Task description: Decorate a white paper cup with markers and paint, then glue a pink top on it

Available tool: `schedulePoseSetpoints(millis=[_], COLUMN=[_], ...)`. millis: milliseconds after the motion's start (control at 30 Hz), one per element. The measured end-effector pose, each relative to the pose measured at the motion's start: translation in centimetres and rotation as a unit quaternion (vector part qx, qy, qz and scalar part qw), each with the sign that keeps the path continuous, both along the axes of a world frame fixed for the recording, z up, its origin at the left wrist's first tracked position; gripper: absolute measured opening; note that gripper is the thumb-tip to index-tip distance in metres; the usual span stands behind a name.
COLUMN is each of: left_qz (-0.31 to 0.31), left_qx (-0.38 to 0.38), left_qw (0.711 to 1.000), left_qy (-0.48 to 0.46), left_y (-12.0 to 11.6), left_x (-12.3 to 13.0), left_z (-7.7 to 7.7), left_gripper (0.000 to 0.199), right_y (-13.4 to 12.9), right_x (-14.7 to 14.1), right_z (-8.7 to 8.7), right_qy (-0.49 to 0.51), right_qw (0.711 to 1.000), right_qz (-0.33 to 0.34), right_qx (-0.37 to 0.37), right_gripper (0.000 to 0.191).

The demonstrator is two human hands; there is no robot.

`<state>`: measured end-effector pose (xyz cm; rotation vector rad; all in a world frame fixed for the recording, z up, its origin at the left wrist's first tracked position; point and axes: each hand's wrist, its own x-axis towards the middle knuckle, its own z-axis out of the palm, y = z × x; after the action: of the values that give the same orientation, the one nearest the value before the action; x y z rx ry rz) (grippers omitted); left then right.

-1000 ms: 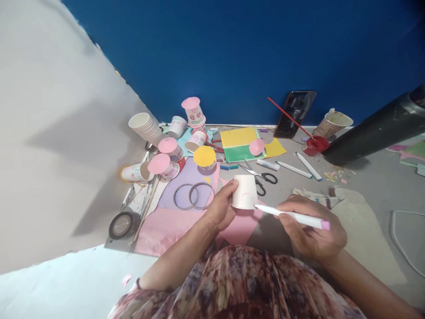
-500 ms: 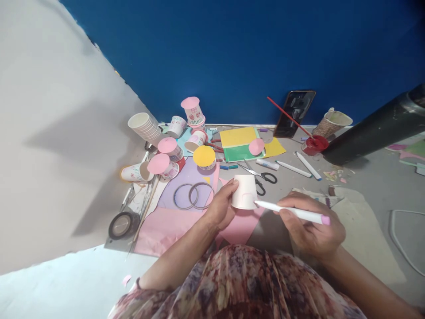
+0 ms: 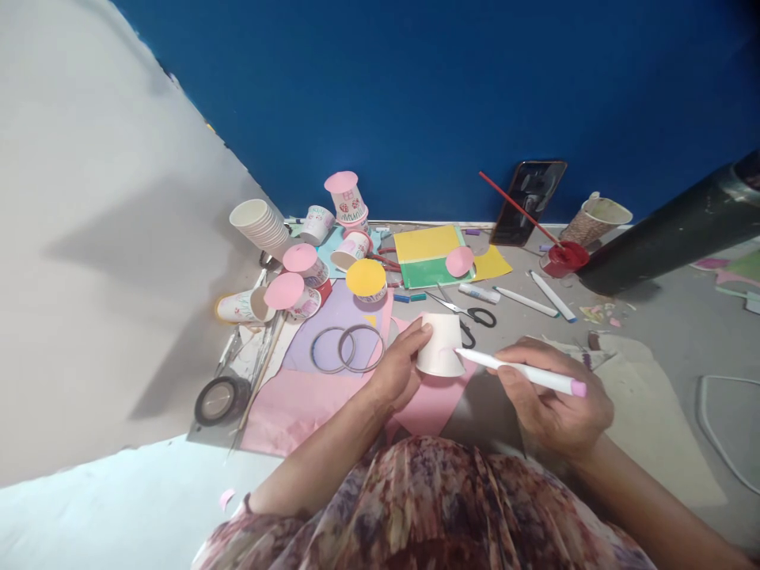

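1. Head view, left hand (image 3: 397, 370): the grip is closed round the side of a white paper cup (image 3: 439, 348), thumb toward the narrow end; the cup is mouth down and in front of the body, probably so its blank side faces the pen and stays steady
2. Head view, right hand (image 3: 555, 396): the grip pinches a white felt pen (image 3: 516, 370) with a pink end, its tip at the cup's right side, seemingly touching, beside a faint pink line; holding it along the barrel likely gives fine control
3. Head view, near the hands: pink paper (image 3: 297, 416) lies below the cup on the bench (image 3: 653, 305), and scissors (image 3: 482, 317) lie just behind it, perhaps laid there to be within reach
4. Head view, farther back: cups with pink discs (image 3: 286, 292) stand to the left, perhaps kept out of the way, and a phone (image 3: 526, 210) leans on the blue wall (image 3: 416, 95), which props it upright
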<state>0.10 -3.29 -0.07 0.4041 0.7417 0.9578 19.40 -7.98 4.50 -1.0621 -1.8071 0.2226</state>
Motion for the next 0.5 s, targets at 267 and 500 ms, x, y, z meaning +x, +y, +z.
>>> schedulePoseSetpoints(millis=[267,500], left_qz=[0.006,0.006], left_qx=[0.017,0.029], left_qw=[0.999,0.999], left_qy=[0.030,0.040], left_y=[-0.2,-0.5], left_x=[0.2,0.2], left_z=[-0.1,0.0], left_gripper=[0.050,0.047], right_y=[0.3,0.6], right_x=[-0.7,-0.9], right_z=[0.7,1.4], right_qy=[0.001,-0.007], right_qw=[1.000,0.999], right_qz=[0.016,0.038], right_qx=[0.011,0.014], right_gripper=[0.014,0.012])
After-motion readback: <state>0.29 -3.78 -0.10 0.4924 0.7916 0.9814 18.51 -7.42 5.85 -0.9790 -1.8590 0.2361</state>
